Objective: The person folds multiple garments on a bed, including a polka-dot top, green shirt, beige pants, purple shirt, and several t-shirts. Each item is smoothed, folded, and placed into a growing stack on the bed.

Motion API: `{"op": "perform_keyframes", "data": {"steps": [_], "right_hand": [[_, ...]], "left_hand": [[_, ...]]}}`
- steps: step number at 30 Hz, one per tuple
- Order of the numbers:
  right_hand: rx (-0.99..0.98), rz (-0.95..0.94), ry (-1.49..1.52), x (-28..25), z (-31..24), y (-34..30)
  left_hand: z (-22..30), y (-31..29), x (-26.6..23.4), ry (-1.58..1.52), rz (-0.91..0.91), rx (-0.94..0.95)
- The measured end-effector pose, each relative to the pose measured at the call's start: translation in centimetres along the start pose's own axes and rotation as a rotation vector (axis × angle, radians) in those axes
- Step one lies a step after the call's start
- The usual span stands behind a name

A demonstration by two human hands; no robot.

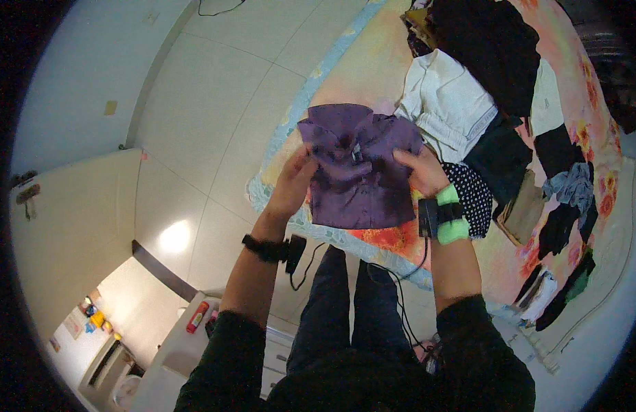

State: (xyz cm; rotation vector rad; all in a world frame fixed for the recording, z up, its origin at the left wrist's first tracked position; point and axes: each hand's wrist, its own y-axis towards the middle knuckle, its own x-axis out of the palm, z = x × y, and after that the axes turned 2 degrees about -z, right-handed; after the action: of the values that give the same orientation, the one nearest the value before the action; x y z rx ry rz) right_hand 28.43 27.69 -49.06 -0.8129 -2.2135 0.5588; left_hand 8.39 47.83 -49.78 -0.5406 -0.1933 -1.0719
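A purple button-front shirt (pixel 362 196), folded into a compact block with its collar at the far end, lies at the near edge of the bed. My left hand (pixel 294 180) is closed at the shirt's left side, its fingertips partly hidden by the edge. On the opposite side, my right hand (pixel 424 172) grips the shirt, with the thumb on top and the other fingers mostly out of sight. The fabric between the hands is rumpled and creased.
White shorts (pixel 448 103), a polka-dot garment (pixel 469 199) and a black clothing pile (pixel 493 48) lie right of the shirt on the floral bedsheet (pixel 359 69). Folded tan cloth (pixel 521 209) sits farther right. Cables (pixel 400 295) hang from the wrist devices. A door (pixel 77 240) stands at left.
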Motion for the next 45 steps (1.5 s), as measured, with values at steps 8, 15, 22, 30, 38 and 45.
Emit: {"op": "perform_keyframes", "data": {"steps": [8, 15, 22, 30, 38, 45], "right_hand": [[0.056, -0.164, -0.315, -2.9, 4.1, -11.7], [0.100, -0.182, -0.342, -2.5, 4.8, -12.9], [0.020, -0.153, -0.481, -1.6, 3.1, -8.5], [-0.305, 0.201, -1.031, -3.6, 4.0, 4.0], [0.030, -0.051, -0.477, -3.3, 3.5, 3.7], [0.132, -0.040, -0.215, -3.1, 3.8, 0.5]], "left_hand": [[1.3, -9.9, 0.0, 0.031, -0.325, -0.146], [1.1, -10.1, 1.4, 0.043, -0.283, -0.204], [0.8, -5.9, 0.3, 0.093, -0.156, -0.174], [-1.5, 0.9, -3.2, 0.016, 0.092, -0.235], [-1.6, 2.7, -2.9, 0.326, -0.002, -0.359], [-1.8, 1.3, -1.2, 0.135, 0.001, -0.364]]}}
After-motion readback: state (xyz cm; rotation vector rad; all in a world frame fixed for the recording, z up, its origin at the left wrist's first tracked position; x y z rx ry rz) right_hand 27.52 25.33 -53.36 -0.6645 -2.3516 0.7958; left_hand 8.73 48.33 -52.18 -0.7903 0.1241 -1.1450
